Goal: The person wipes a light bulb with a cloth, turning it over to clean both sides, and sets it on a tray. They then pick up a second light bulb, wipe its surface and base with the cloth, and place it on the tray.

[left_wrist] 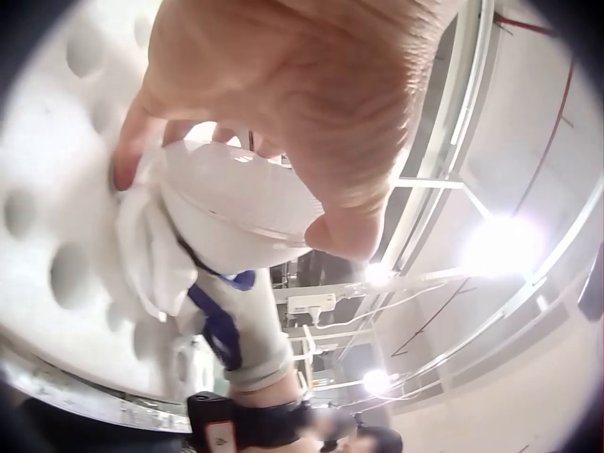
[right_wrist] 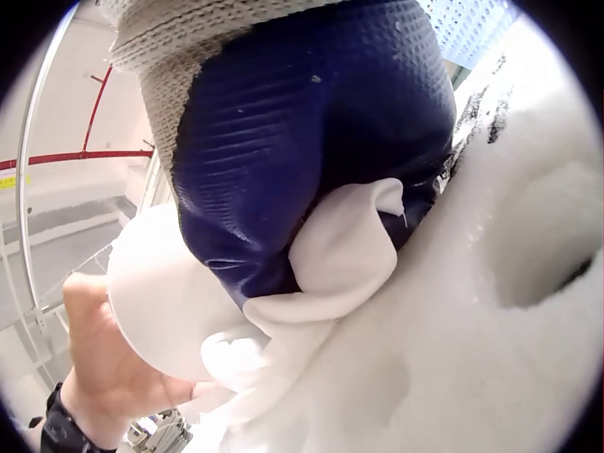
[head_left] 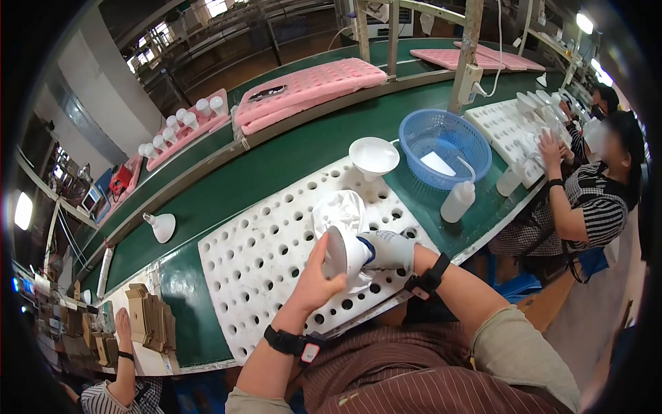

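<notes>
- The bare left hand [head_left: 312, 284] grasps the lamp [head_left: 335, 253] by its wide end, fingers spread round the rim and the thumb on the near side
- The right hand [head_left: 389, 250], in a pale glove with a dark blue coating, is curled at the lamp's narrow end and clenches a white cloth [right_wrist: 344, 247] that pokes out between the blue fingers
- The lamp sits between the two hands, both about equally near: its wide face is turned to the left palm, and its long axis runs across the body, narrowing toward the right hand
- It is white and smooth, shaped like a deep cone with a round pale face; the glove hides its neck
- Lamp and hands are over a white foam tray [head_left: 233, 324] full of round holes; crumpled white cloth lies on the tray just beyond the lamp, and I cannot tell if it is the same piece
- Toward the tray's far right corner stands a second lamp [head_left: 374, 156], face up, narrow end down
- Farther right, a blue basket [head_left: 408, 143] and a spout bottle [head_left: 458, 203] stand on the green desk [head_left: 193, 303]; well to the left lies another lamp [head_left: 163, 228]
</notes>
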